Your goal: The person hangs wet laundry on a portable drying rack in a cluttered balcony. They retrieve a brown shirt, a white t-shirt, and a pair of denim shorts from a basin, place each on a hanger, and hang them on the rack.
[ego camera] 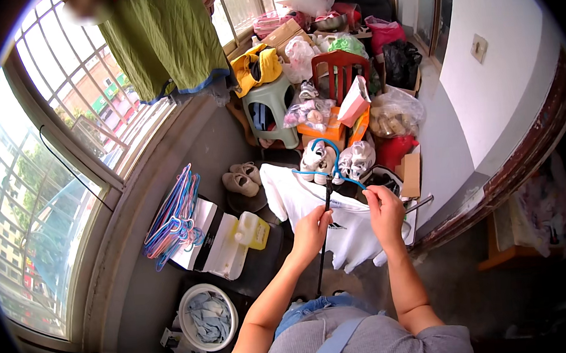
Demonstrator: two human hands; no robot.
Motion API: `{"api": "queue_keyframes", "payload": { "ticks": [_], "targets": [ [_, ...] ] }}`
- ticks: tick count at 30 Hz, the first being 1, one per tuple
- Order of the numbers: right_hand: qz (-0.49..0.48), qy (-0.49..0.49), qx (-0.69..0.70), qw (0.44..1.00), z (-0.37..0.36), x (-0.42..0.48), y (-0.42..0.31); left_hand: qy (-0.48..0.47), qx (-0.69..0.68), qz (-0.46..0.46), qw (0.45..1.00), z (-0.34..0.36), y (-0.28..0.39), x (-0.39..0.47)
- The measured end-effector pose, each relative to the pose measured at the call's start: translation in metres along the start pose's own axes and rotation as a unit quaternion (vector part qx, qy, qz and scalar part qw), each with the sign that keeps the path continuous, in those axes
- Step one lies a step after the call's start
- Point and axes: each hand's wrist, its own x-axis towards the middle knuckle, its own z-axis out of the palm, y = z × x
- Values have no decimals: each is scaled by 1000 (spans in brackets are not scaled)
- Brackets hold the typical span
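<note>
A white T-shirt (308,189) with dark printing at the chest hangs spread on a blue clothes hanger (337,160) in front of me. The fingers of my right hand (385,213) pinch the hanger's right end at the shirt. My left hand (310,233) is closed around a thin black pole (322,264), just left of the shirt's printing. The pole's upper tip meets the hanger below its hook; whether it is hooked on there I cannot tell. Part of the hanger's bar is hidden by the shirt.
Several coloured hangers (176,228) lie on a white box (226,251), beside a jug of yellow liquid (253,231). A white bucket (231,303) holds wet-looking cloth. Shoes (316,160), a green stool (277,95) and a red chair (341,59) crowd ahead. A green garment (165,42) hangs upper left.
</note>
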Motion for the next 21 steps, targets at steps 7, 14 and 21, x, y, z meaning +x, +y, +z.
{"api": "queue_keyframes", "payload": {
  "ticks": [7, 14, 21],
  "targets": [
    [-2, -13, 11, 1000, 1, 3, -3, 37, -15, 4, 999, 1, 11, 7],
    [-52, -7, 30, 998, 4, 10, -5, 61, -11, 28, 998, -3, 20, 13],
    [-186, 29, 4, 982, 13, -7, -27, 110, 7, 31, 993, -30, 29, 21]
  ]
}}
